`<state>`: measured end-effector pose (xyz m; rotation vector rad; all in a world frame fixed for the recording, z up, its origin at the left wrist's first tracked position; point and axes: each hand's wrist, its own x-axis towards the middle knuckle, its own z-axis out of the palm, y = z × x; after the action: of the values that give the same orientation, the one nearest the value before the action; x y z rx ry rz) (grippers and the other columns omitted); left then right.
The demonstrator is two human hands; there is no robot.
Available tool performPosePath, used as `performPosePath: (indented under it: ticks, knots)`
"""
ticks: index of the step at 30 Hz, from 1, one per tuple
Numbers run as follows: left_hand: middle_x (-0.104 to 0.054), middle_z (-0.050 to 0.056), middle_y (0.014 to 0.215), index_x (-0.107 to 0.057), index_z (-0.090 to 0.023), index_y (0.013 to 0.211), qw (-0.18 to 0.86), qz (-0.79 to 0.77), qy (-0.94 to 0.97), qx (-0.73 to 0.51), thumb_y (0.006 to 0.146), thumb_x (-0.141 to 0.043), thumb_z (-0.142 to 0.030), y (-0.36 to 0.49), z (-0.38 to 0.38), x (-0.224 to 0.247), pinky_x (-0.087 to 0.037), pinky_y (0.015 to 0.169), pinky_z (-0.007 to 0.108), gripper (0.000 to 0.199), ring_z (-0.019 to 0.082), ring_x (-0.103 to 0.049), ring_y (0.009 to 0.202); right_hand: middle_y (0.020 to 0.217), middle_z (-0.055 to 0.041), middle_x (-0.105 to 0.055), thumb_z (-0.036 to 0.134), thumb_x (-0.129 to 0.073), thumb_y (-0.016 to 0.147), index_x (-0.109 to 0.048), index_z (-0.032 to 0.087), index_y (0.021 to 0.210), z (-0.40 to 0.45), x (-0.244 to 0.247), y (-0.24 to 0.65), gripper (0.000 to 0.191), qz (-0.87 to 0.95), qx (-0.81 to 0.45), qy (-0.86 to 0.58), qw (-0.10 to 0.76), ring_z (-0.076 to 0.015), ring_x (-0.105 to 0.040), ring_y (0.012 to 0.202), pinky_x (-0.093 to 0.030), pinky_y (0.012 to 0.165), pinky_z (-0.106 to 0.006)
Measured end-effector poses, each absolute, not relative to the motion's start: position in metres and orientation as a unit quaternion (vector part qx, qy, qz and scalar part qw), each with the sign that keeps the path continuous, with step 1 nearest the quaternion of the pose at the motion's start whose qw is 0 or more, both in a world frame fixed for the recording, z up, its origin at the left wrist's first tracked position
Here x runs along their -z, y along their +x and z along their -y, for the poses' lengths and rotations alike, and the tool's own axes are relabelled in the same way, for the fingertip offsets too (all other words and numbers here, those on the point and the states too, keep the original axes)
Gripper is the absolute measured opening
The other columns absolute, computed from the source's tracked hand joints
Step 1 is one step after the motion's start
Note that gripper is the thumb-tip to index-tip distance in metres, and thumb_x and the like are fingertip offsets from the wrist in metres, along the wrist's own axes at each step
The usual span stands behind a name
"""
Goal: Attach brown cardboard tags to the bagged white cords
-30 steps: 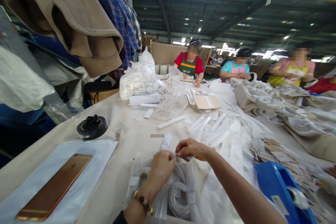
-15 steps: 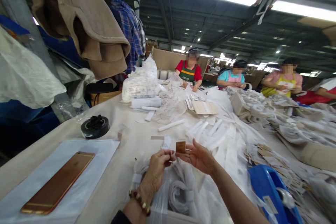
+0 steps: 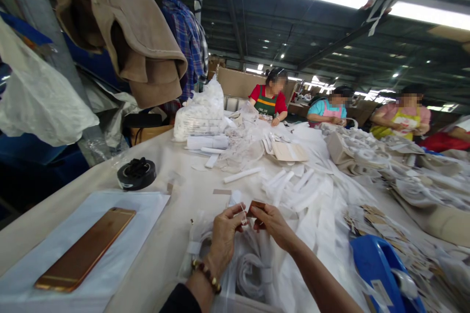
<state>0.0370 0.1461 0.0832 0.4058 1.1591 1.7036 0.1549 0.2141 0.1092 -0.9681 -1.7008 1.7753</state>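
Left grip: our left hand [image 3: 223, 239] pinches a thin white string [image 3: 244, 215], fingertips pressed together.
Right grip: our right hand [image 3: 273, 227] pinches a stiff brown card tag [image 3: 256, 209], just beside the string.
Below: a glossy plastic bag [image 3: 224, 274] of white coils, on the cloth-covered tabletop [image 3: 176, 176].

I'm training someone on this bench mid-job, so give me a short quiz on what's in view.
1. Multiple choice: which wears the beaded bracelet? A) the left hand B) the right hand
2. True or false: the gold smartphone lies on a white sheet.
3. Short answer: what does the right hand hold at its fingertips?

Key: 1) A. 2) True. 3) The small brown tag.
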Motion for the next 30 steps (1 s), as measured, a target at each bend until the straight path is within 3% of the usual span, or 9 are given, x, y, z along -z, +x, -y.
performPosePath:
  ticks: [5,11,15,21,26,30]
  knots:
    - [-0.070,0.009,0.080,-0.073,-0.010,0.087,0.486,-0.475,0.181,-0.711,0.049,-0.076,-0.029,0.038,-0.143,-0.086,-0.038,0.049,0.022,0.043,0.012,-0.055,0.056,0.065,0.0009,-0.065,0.051,-0.067,0.066,-0.064,0.014,0.077,-0.219,-0.117,0.151,0.039,0.659,-0.625,-0.360,0.214,-0.0064,-0.050,0.043,-0.037,0.044,-0.020]
    - [-0.070,0.010,0.081,-0.072,-0.009,0.088,0.488,-0.483,0.159,-0.710,0.048,-0.073,-0.029,0.038,-0.147,-0.081,-0.038,0.049,0.022,0.045,0.011,-0.056,0.051,0.056,0.0022,-0.059,0.057,-0.065,0.062,-0.059,0.016,0.077,-0.219,-0.107,0.150,0.045,0.617,-0.598,-0.415,0.299,-0.0089,-0.052,0.045,-0.039,0.043,-0.021]
    - [-0.070,0.010,0.083,-0.072,-0.010,0.086,0.497,-0.481,0.157,-0.705,0.051,-0.068,-0.029,0.037,-0.150,-0.076,-0.035,0.048,0.021,0.040,0.009,-0.054,0.050,0.067,-0.0032,-0.065,0.058,-0.066,0.059,-0.058,0.016,0.078,-0.223,-0.097,0.151,0.047,0.594,-0.574,-0.449,0.340,-0.0122,-0.060,0.054,-0.047,0.049,-0.023]
    - [-0.069,0.010,0.076,-0.071,-0.009,0.067,0.552,-0.448,0.180,-0.680,0.045,-0.054,-0.013,0.035,-0.149,-0.076,-0.037,0.053,0.021,0.028,0.009,-0.053,0.054,0.069,-0.0048,-0.064,0.065,-0.054,0.068,-0.056,0.017,0.082,-0.232,-0.085,0.155,0.049,0.635,-0.500,-0.468,0.356,-0.0167,-0.064,0.061,-0.053,0.057,-0.029]
    - [-0.066,0.006,0.064,-0.072,-0.010,0.070,0.548,-0.463,0.158,-0.678,0.048,-0.064,-0.016,0.038,-0.151,-0.071,-0.039,0.054,0.021,0.025,0.012,-0.055,0.057,0.075,-0.0028,-0.061,0.045,-0.053,0.078,-0.059,0.021,0.076,-0.226,-0.086,0.163,0.025,0.756,-0.411,-0.415,0.296,-0.0156,-0.060,0.068,-0.050,0.066,-0.029]
    - [-0.068,0.006,0.069,-0.072,-0.011,0.080,0.512,-0.480,0.146,-0.697,0.047,-0.071,-0.022,0.042,-0.153,-0.067,-0.042,0.055,0.022,0.035,0.013,-0.058,0.058,0.074,-0.0021,-0.057,0.021,-0.053,0.075,-0.057,0.021,0.069,-0.225,-0.088,0.165,0.007,0.821,-0.345,-0.391,0.232,-0.0145,-0.054,0.069,-0.045,0.067,-0.027]
